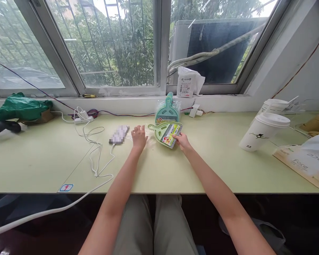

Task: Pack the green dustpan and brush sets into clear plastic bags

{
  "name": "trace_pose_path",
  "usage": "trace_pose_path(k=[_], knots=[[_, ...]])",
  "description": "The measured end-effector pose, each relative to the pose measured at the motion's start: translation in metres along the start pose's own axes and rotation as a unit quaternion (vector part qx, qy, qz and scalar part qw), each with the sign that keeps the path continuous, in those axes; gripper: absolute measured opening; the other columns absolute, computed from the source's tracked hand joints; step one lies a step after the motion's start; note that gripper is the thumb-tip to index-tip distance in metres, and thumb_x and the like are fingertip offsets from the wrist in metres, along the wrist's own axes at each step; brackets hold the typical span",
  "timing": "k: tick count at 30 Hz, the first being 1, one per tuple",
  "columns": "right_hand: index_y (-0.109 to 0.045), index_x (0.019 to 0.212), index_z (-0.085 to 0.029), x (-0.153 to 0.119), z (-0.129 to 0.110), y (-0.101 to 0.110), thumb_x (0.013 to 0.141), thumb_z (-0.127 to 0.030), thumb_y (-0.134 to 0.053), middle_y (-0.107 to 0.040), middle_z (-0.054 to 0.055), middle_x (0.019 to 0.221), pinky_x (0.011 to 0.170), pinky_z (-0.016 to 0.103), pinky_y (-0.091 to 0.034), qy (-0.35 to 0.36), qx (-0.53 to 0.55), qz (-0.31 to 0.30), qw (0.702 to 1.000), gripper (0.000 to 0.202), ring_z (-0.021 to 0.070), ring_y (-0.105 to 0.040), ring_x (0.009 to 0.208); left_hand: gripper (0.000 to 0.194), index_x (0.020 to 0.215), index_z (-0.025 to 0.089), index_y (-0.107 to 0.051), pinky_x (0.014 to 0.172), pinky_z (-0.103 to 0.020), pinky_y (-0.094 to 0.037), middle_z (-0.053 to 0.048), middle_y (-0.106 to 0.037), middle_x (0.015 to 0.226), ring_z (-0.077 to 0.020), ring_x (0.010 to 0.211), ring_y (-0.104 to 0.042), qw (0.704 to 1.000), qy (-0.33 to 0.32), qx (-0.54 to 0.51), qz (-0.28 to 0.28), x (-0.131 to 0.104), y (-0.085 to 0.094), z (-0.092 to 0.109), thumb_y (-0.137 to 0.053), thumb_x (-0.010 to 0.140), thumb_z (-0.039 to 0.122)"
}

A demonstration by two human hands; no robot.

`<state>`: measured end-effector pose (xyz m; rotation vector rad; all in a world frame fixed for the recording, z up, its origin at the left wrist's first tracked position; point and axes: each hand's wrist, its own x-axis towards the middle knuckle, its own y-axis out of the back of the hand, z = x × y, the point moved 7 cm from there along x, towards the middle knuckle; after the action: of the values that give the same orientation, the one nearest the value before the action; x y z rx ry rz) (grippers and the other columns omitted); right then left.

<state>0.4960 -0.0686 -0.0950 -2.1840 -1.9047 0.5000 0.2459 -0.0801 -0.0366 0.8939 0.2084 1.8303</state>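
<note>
My right hand (183, 141) grips a small light-green dustpan and brush set (162, 134) by its bristle edge, thumb on the printed label. The set lies tilted above the table, its handle pointing left. My left hand (139, 137) is left of that handle, palm down with fingers apart and nothing visibly held. Something like thin clear plastic shows faintly beside its fingers. Just behind the green set, a teal dustpan and brush set (168, 109) in clear wrapping leans against the window ledge.
A phone (119, 135) on a white cable (97, 156) lies left of my left hand. A green bag (21, 108) and a power strip (83, 117) are farther left. White cups (264, 131) and a tissue pack (304, 161) stand right. A white package (187, 83) rests on the sill.
</note>
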Motion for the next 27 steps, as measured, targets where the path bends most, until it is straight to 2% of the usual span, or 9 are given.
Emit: trace_pose_path(k=[2, 5, 9, 12, 15, 18, 23, 27], knots=[[-0.061, 0.09, -0.015, 0.0, -0.002, 0.0, 0.07, -0.002, -0.068, -0.073, 0.007, 0.091, 0.073, 0.033, -0.061, -0.006, -0.005, -0.008, 1.0, 0.025, 0.0181, -0.07, 0.079, 0.039, 0.096, 0.022, -0.065, 0.102, -0.044, -0.03, -0.014, -0.059, 0.112, -0.0384, 0.127, -0.035, 0.999, 0.019, 0.021, -0.023, 0.001, -0.001, -0.008, -0.081, 0.061, 0.024], [-0.061, 0.089, -0.014, 0.0, -0.009, 0.001, 0.071, -0.002, -0.068, -0.072, 0.006, 0.09, 0.072, 0.032, -0.062, -0.003, -0.009, -0.02, 1.0, 0.023, 0.0178, -0.07, 0.077, 0.03, 0.08, 0.022, -0.067, 0.099, -0.044, -0.033, -0.013, -0.063, 0.099, -0.0384, 0.116, -0.045, 0.995, 0.024, 0.06, -0.071, 0.002, -0.007, -0.015, -0.083, 0.058, 0.035], [-0.061, 0.088, -0.014, 0.002, -0.015, 0.007, 0.072, -0.002, -0.067, -0.072, 0.006, 0.088, 0.071, 0.032, -0.062, 0.0, -0.004, -0.022, 1.0, 0.021, 0.0174, -0.07, 0.075, 0.022, 0.064, 0.021, -0.066, 0.086, -0.041, -0.04, -0.014, -0.064, 0.084, -0.0365, 0.099, -0.056, 0.974, -0.012, 0.163, -0.156, 0.0, -0.021, -0.014, -0.078, 0.064, 0.039], [-0.061, 0.087, -0.014, 0.004, -0.016, 0.013, 0.072, -0.002, -0.067, -0.072, 0.006, 0.087, 0.073, 0.032, -0.062, 0.004, 0.003, -0.007, 1.0, 0.02, 0.0172, -0.07, 0.076, 0.02, 0.061, 0.022, -0.067, 0.081, -0.038, -0.042, -0.012, -0.065, 0.078, -0.0337, 0.093, -0.059, 0.954, -0.045, 0.213, -0.208, -0.004, -0.028, -0.01, -0.075, 0.067, 0.039], [-0.06, 0.088, -0.014, 0.005, -0.017, 0.016, 0.072, -0.002, -0.067, -0.072, 0.006, 0.089, 0.074, 0.032, -0.062, 0.007, 0.007, -0.006, 1.0, 0.022, 0.0168, -0.07, 0.076, 0.007, 0.068, 0.023, -0.071, 0.079, -0.036, -0.043, -0.012, -0.067, 0.081, -0.0318, 0.092, -0.06, 0.947, -0.059, 0.242, -0.204, -0.004, -0.027, -0.007, -0.07, 0.072, 0.028], [-0.061, 0.089, -0.014, 0.004, -0.018, 0.015, 0.073, -0.002, -0.066, -0.072, 0.006, 0.089, 0.071, 0.03, -0.062, 0.001, 0.0, -0.017, 1.0, 0.021, 0.0162, -0.07, 0.075, 0.013, 0.075, 0.02, -0.075, 0.08, -0.039, -0.043, -0.015, -0.066, 0.083, -0.0328, 0.09, -0.062, 0.948, -0.048, 0.265, -0.172, -0.001, -0.021, -0.009, -0.063, 0.075, 0.017], [-0.063, 0.091, -0.013, 0.0, -0.023, 0.01, 0.073, -0.002, -0.066, -0.073, 0.007, 0.091, 0.073, 0.031, -0.061, -0.006, -0.032, -0.048, 0.998, 0.022, 0.0169, -0.07, 0.077, 0.006, 0.071, 0.021, -0.074, 0.081, -0.039, -0.044, -0.014, -0.065, 0.076, -0.0338, 0.09, -0.063, 0.957, -0.03, 0.228, -0.178, 0.003, -0.018, -0.016, -0.071, 0.07, 0.025], [-0.065, 0.093, -0.013, -0.006, -0.025, 0.006, 0.072, -0.002, -0.067, -0.073, 0.008, 0.094, 0.078, 0.033, -0.06, -0.03, -0.063, -0.09, 0.994, 0.024, 0.0184, -0.07, 0.082, 0.016, 0.075, 0.016, -0.073, 0.08, -0.037, -0.045, -0.015, -0.066, 0.078, -0.0304, 0.09, -0.064, 0.939, -0.019, 0.29, -0.184, 0.004, -0.016, -0.018, -0.057, 0.076, 0.013]])
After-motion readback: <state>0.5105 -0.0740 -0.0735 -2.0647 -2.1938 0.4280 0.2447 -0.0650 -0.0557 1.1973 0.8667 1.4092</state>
